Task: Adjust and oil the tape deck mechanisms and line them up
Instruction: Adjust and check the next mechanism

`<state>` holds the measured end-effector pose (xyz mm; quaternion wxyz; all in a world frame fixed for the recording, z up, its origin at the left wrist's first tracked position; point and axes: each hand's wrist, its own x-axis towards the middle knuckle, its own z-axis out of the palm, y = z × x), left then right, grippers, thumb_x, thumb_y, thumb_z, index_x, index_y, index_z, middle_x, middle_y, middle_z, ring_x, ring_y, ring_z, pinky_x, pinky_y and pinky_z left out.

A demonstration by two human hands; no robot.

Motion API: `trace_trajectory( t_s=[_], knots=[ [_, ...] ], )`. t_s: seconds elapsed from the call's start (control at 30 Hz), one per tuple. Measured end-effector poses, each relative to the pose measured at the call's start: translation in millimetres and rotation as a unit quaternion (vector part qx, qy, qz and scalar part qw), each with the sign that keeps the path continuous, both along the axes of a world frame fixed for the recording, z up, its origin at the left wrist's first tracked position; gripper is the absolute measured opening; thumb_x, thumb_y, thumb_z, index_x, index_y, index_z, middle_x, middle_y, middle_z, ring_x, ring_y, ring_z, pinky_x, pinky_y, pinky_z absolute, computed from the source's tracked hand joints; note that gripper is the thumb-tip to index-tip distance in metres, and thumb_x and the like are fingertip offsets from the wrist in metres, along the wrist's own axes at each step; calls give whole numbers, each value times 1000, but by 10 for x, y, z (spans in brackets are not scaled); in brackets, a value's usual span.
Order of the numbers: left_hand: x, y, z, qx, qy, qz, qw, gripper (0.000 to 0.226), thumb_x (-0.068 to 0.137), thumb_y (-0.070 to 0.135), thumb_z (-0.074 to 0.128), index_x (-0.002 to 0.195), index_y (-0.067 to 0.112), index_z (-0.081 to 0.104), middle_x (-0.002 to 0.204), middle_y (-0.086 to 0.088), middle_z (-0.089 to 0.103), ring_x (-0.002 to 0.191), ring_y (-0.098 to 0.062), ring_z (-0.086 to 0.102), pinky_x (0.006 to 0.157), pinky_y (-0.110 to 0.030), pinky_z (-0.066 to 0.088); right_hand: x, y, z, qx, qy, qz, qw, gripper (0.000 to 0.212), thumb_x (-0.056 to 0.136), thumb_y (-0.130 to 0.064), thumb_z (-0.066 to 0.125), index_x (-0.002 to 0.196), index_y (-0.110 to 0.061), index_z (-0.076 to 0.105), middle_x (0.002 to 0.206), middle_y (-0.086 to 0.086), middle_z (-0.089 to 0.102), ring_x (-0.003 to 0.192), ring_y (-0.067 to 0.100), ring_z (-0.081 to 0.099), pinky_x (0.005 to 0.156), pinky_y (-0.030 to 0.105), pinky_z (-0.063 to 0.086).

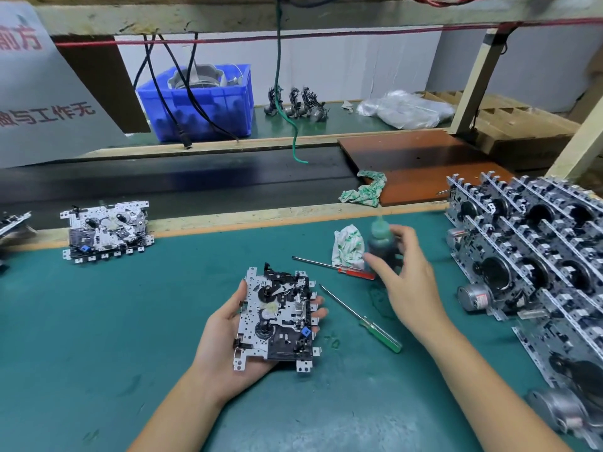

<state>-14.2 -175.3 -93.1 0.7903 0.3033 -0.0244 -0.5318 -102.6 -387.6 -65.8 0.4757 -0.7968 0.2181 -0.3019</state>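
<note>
A tape deck mechanism [277, 318], a metal plate with black parts and a small blue piece, lies face up in my left hand [225, 331]. The thumb holds its left edge and the fingertips show past its right edge. My right hand [408, 282] is at a dark oil bottle [381, 246] with a green nozzle that stands upright on the mat, blurred. The thumb is on the bottle's left and the fingers curve round its right. Another mechanism [107, 231] lies at the mat's far left edge.
A red-handled screwdriver [336, 265] and a green-handled screwdriver [362, 319] lie between my hands, next to a white and green cloth [347, 244]. Several stacked mechanisms with motors [528, 256] fill the right side. A black conveyor belt [195, 181] runs behind the green mat [98, 321].
</note>
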Motion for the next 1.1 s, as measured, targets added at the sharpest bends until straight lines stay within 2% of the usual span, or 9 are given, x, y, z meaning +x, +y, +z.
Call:
trace_trajectory(
  t_s=[0.07,0.13,0.23,0.33,0.43,0.6,0.73,0.83,1.1],
  knots=[
    [-3,4,4,-3,5,3,1000,68,92,49,38,126,-7,55,137,-32,45,126,-45,46,104,-57,36,-3,109,38,17,-31,81,996,22,91,-31,57,107,-44,48,100,-27,61,93,-8,57,76,7,39],
    [-12,1,4,-6,7,4,1000,68,93,49,38,127,-8,54,137,-32,45,126,-45,46,104,-57,36,1,197,15,85,-27,110,990,15,94,-36,50,106,-46,49,88,-19,64,76,2,58,64,16,43],
    [-27,-7,13,-7,4,7,1000,67,91,48,40,128,-7,54,137,-32,45,126,-46,46,104,-56,38,0,246,-24,170,-14,111,979,20,93,-19,55,100,-34,42,72,1,60,49,11,43,45,21,35],
    [-27,-12,19,-20,16,7,1000,67,91,48,40,127,-7,55,136,-33,45,125,-47,47,103,-57,38,4,202,40,231,-69,100,965,24,83,-9,65,101,-21,55,72,10,67,52,17,45,43,23,37],
    [-17,-15,4,-21,11,-3,1000,67,89,47,45,127,-7,54,137,-33,45,125,-47,46,107,-56,34,-3,175,77,336,-135,93,927,34,63,-25,74,94,-12,66,66,5,63,51,11,48,39,18,34],
    [-12,-19,10,-40,11,-11,999,64,86,43,55,128,-6,54,136,-34,44,125,-48,45,107,-58,31,43,245,50,460,-140,46,876,45,50,-38,74,78,-13,51,59,-3,47,36,1,22,31,12,19],
    [-15,-29,18,-36,25,-15,999,66,87,48,48,127,-5,56,135,-33,46,124,-47,47,106,-57,33,86,346,-15,481,-129,27,867,44,59,-47,68,76,-13,47,58,0,48,39,5,33,32,16,24],
    [-12,-25,15,-39,35,-16,999,67,86,48,49,127,-5,55,136,-33,45,124,-49,46,105,-58,34,94,361,-46,453,-124,20,883,45,62,-48,65,80,-9,51,66,7,50,48,9,42,35,18,29],
    [-15,-11,46,-56,37,-26,997,65,84,40,58,129,-6,53,137,-34,43,124,-50,45,103,-58,38,90,382,-70,383,-119,22,916,43,64,-50,64,75,-10,50,64,11,40,44,10,35,36,20,26]
  ],
)
